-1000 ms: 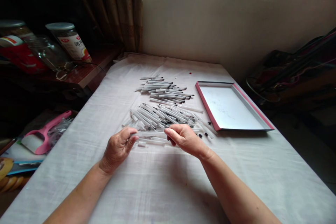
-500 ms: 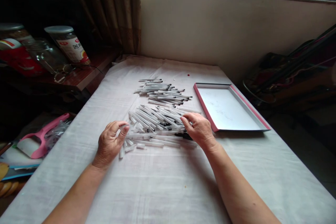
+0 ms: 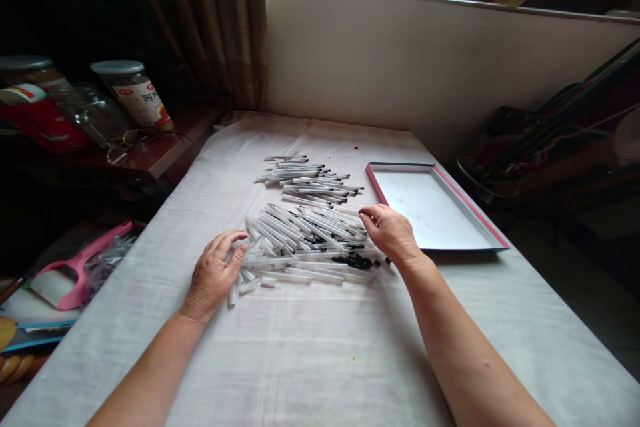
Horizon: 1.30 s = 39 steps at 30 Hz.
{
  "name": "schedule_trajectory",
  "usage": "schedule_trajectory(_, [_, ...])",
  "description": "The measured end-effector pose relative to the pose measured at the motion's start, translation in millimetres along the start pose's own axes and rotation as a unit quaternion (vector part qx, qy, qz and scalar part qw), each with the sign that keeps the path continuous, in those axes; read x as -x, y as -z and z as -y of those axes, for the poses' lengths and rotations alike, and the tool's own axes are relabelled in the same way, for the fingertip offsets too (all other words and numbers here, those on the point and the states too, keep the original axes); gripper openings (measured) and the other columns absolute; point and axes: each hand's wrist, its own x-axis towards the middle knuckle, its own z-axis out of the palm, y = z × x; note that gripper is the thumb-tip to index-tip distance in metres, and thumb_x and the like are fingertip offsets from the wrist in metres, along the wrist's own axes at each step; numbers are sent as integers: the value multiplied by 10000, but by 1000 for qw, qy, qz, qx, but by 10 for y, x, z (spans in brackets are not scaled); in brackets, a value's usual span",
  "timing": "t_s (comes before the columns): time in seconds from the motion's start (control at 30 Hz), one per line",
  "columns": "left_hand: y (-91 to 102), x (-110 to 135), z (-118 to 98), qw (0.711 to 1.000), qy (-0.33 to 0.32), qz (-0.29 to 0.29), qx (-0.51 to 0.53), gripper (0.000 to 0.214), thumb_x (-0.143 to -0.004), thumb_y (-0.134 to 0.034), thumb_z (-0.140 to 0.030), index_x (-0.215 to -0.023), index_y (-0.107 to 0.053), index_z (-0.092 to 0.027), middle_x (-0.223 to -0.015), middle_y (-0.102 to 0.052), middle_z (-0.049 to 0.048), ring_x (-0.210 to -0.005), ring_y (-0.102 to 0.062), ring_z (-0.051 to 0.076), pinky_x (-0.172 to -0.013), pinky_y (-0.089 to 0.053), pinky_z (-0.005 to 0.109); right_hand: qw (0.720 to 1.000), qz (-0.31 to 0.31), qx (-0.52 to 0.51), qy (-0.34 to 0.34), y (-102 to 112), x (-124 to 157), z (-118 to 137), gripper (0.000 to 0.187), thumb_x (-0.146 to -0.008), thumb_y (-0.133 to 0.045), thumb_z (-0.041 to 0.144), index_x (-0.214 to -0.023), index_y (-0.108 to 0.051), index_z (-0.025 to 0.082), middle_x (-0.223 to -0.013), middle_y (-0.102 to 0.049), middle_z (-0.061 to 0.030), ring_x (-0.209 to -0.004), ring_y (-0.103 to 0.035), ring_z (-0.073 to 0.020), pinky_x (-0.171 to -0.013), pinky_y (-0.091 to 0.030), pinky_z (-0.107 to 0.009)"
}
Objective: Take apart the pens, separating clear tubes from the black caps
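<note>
My left hand rests at the left edge of a pile of clear pen barrels, thumb and fingers apart, with nothing seen between them. At the pile's right side, my right hand has its thumb and forefinger pinched together; whatever they hold is hidden or too small to name. Below those fingers lies a cluster of small black pen parts. Short clear caps are scattered by my left hand. Behind the barrels, a second heap of pens with black ends lies roughly in rows.
A shallow white box lid with pink sides lies right of the piles. On the cloth-covered table there is a small red bit. Jars and eyeglasses stand on a wooden side surface at left, above a pink-handled tool.
My right hand has moved slightly right and up, uncovering the black parts. My left hand's fingers have spread apart a little. The camera view has tilted up slightly.
</note>
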Motion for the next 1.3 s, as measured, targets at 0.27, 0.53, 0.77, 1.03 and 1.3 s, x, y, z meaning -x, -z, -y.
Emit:
schedule_trajectory(0.27, [15, -13, 5, 1000, 12, -9, 15, 315, -926, -474, -407, -1061, -663, -195, -1099, -702, 92, -1051, -648, 232, -961, -506, 378, 991, 125, 42, 29, -120, -508, 227, 273, -886, -534, 345, -1004, -771, 278, -1012, -763, -55, -898, -677, -217, -700, -454, -282])
schedule_trajectory(0.53, [9, -19, 17, 999, 25, -5, 28, 315, -920, -470, -395, -1059, -662, -188, -1099, -702, 93, -1051, -648, 227, -973, -500, 378, 986, 159, 48, 32, -191, -633, 392, 242, -831, -588, 314, -965, -786, 280, -927, -772, -66, -857, -683, -231, -694, -447, -291])
schedule_trajectory(0.77, [21, -20, -6, 1000, 13, 1, 20, 314, -929, -460, -395, -1049, -663, -188, -1097, -703, 91, -1054, -646, 228, -961, -504, 371, 991, 130, 14, 40, -229, -620, 352, 232, -869, -549, 281, -987, -740, 224, -970, -756, -74, -890, -668, -207, -733, -444, -280])
schedule_trajectory(1.03, [32, 19, -107, 996, -65, -54, -35, 265, -954, -482, -338, -1137, -618, -203, -1082, -706, 86, -1032, -655, 231, -934, -508, 376, 874, -37, -481, -54, -73, -151, 332, 307, -808, -595, 489, -857, -608, 187, -825, -714, -60, -702, -624, -159, -635, -474, -278])
schedule_trajectory(1.3, [37, 66, -267, 986, -142, -74, -49, 422, -939, -553, -357, -1332, -478, -221, -1182, -677, 102, -1078, -643, 239, -948, -490, 385, 806, 124, -576, -57, -88, 257, 699, 369, -735, -671, 549, -728, -604, 186, -684, -678, -25, -566, -533, -112, -489, -385, -229])
